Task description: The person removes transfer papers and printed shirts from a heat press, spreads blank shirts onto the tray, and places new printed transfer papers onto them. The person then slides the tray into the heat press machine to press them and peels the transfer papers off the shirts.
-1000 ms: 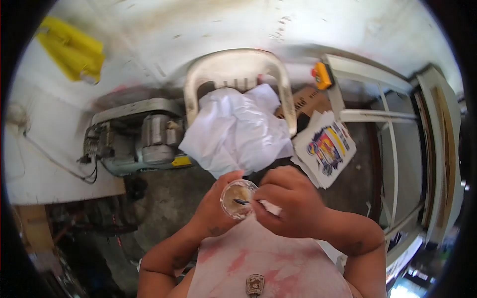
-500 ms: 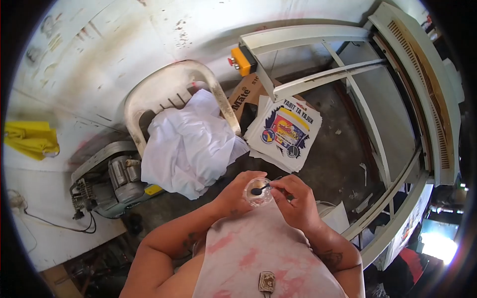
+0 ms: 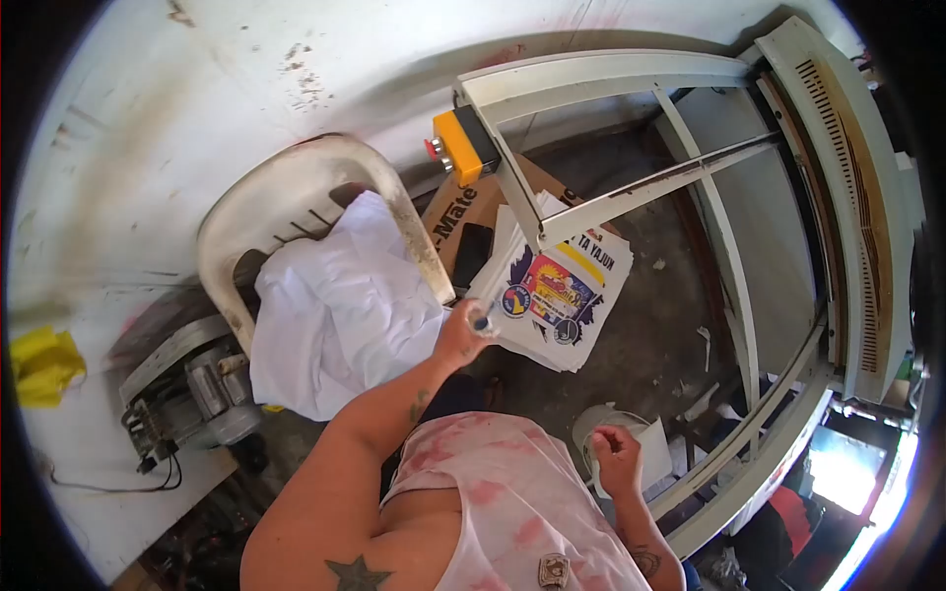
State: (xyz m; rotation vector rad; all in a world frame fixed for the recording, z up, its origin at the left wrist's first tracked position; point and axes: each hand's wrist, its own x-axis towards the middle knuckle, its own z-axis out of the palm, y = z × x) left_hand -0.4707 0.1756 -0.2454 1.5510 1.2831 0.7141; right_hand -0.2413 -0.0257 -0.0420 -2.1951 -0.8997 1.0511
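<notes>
Cup (image 3: pixel 483 327) near printed sheets (image 3: pixel 567 295)
I see left fingers (image 3: pixel 459 320) wrapping it, right fingers (image 3: pixel 616 440) curled, grip unclear; chair (image 3: pixel 266 197), metal frame (image 3: pixel 611 87) nearby.

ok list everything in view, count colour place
chair: one, off-white, upper left
cloth: one heap, white, on chair
printed sheets: one stack, white, beside chair
cardboard box: one, brown, beside sheets
metal frame: one, pale, right
control box: one, orange-black, on frame
compressor: one, grey, lower left
crumpled item: one, yellow, far left
bucket: one, whitish, below sheets
cup: one, pale, centre
shirt: one, pink-blotched, worn
left hand: one, bare, around cup
right hand: one, bare, near bucket
</notes>
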